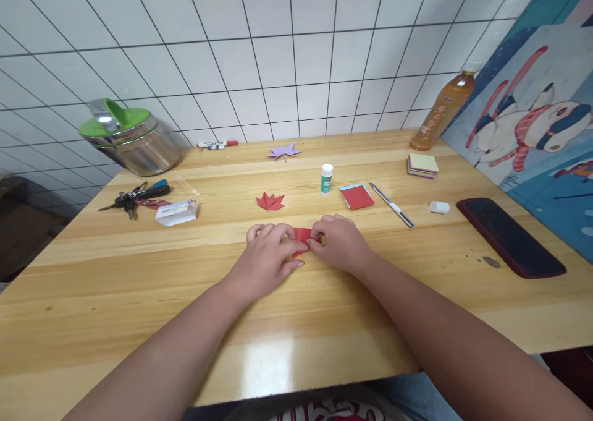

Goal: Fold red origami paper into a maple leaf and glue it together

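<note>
Between my hands is a small piece of red paper [302,235], partly hidden under the fingers. My left hand [271,251] is closed on its left side, fingers curled over the top edge and the thumb low down. On the right side, my right hand [338,240] pinches the paper between thumb and bent fingers. Just beyond my left hand lies a folded red paper leaf [270,201]. A stack of square paper with a red sheet on top [356,196] lies past my right hand, and a glue stick [326,180] stands upright nearby.
A purple folded leaf [284,152] and markers [217,144] lie near the tiled wall. Leftward are a steel pot [134,140], keys [134,197] and a small box [176,212]. Rightward are a craft knife [391,204], white cap [439,207], sticky notes [422,165], bottle [442,112] and phone [509,237].
</note>
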`<state>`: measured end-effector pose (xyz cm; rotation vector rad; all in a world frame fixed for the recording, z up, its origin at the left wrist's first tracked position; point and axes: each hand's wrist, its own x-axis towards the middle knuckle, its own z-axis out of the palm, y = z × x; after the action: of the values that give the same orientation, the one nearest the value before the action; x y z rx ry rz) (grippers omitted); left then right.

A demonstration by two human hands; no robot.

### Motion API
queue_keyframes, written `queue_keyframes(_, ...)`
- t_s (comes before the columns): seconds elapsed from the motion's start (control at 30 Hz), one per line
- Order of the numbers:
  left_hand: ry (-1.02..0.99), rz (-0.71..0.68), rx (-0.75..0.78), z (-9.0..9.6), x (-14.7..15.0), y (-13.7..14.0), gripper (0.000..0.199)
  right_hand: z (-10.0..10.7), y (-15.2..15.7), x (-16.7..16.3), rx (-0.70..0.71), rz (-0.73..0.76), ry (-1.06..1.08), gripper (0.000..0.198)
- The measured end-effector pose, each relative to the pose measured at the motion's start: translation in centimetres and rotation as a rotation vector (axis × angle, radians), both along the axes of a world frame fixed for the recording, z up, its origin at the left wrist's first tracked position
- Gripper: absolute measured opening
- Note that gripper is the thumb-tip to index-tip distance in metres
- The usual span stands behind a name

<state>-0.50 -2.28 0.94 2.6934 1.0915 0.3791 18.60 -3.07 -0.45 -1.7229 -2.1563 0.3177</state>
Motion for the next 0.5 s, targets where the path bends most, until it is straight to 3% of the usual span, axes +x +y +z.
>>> queue_keyframes(0.1, 0.126, -0.049, 0.082, 0.6, 0.4, -2.1, 0.030, 0.1, -0.1, 0.0, -0.003, 0.011, -0.010, 0.014)
queue_keyframes(0.27, 0.218, 0.074, 0.172, -0.1, 1.2, -5.2, 0.048, 0.1, -0.1, 0.0, -0.006, 0.010, -0.012, 0.013)
queue_keyframes(0.5, 0.289, 0.159, 0.158, -0.6, 2.0, -6.1, 0.052, 0.2, -0.2, -0.1, -0.013, 0.010, 0.001, 0.015)
